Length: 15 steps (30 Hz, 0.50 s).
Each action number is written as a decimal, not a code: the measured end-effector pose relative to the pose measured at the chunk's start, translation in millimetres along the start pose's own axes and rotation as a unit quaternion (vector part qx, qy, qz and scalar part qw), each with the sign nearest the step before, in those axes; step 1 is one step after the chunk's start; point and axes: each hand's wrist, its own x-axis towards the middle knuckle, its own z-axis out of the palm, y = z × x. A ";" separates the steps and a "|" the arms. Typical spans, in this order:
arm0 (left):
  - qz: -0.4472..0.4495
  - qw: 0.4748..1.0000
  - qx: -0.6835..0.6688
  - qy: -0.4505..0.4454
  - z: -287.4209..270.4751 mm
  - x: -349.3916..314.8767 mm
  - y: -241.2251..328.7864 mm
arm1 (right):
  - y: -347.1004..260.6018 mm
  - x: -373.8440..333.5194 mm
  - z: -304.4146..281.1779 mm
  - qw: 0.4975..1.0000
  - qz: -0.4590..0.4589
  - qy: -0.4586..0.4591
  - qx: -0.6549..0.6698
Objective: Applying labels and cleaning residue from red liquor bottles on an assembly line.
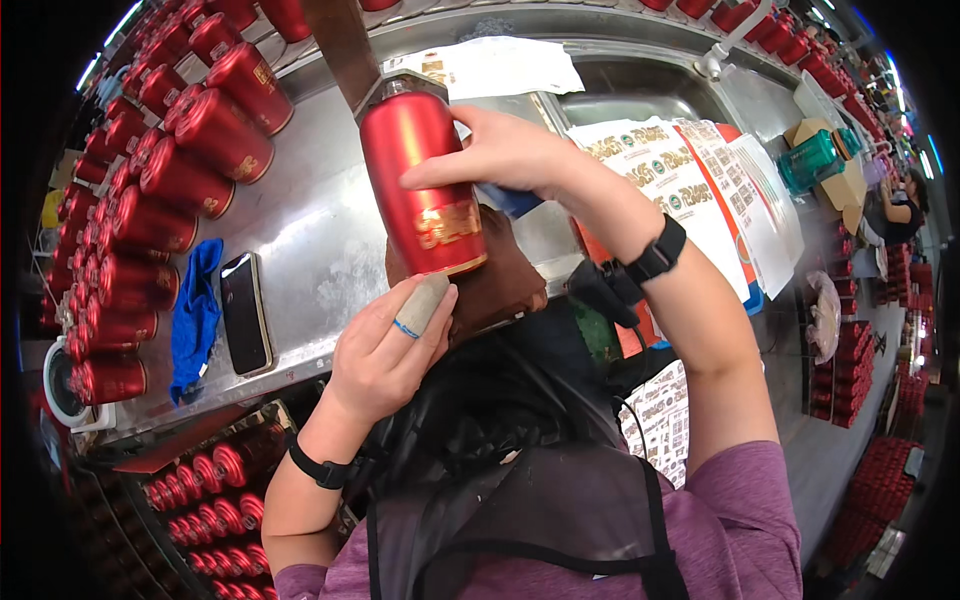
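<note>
A glossy red bottle (415,170) with gold printing near its base lies tilted in front of me. Its neck end points away and meets a metal holder (402,78) on a brown upright bar. My right hand (515,155) grips the bottle's right side, thumb stretched across it. Something blue (515,200) shows beneath that hand; I cannot make out what it is. At the near end, my left hand (395,345) has its fingers closed together against the bottle's base. One of its fingers wears a beige cover (424,304). Brown cloth (510,270) lies under the bottle.
Rows of red bottles (225,135) line the left of the metal bench (310,160). A blue cloth (196,315) and a phone (246,315) lie beside them. Printed sheets (660,180) are at right, near a sink (640,90). Another person (903,210) sits far right.
</note>
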 end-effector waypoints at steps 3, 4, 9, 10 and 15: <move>-0.004 1.000 0.003 -0.016 -3.4 -1.2 0.0 | -49.0 -4.7 25.1 0.930 0.112 0.077 -0.342; 0.000 1.000 -0.012 -0.017 1.1 3.7 0.5 | -44.6 -6.4 15.8 0.931 0.118 0.067 -0.339; -0.006 0.999 0.032 -0.021 9.0 -3.6 2.4 | 1.7 -58.0 -48.6 0.989 0.110 0.053 -0.083; -0.015 0.998 0.038 -0.040 6.1 -3.5 3.9 | 19.9 -72.7 -63.3 0.988 0.122 0.088 -0.044; -0.017 0.996 0.015 -0.087 10.9 31.2 9.0 | 94.6 -200.2 -171.9 0.912 0.178 0.358 0.092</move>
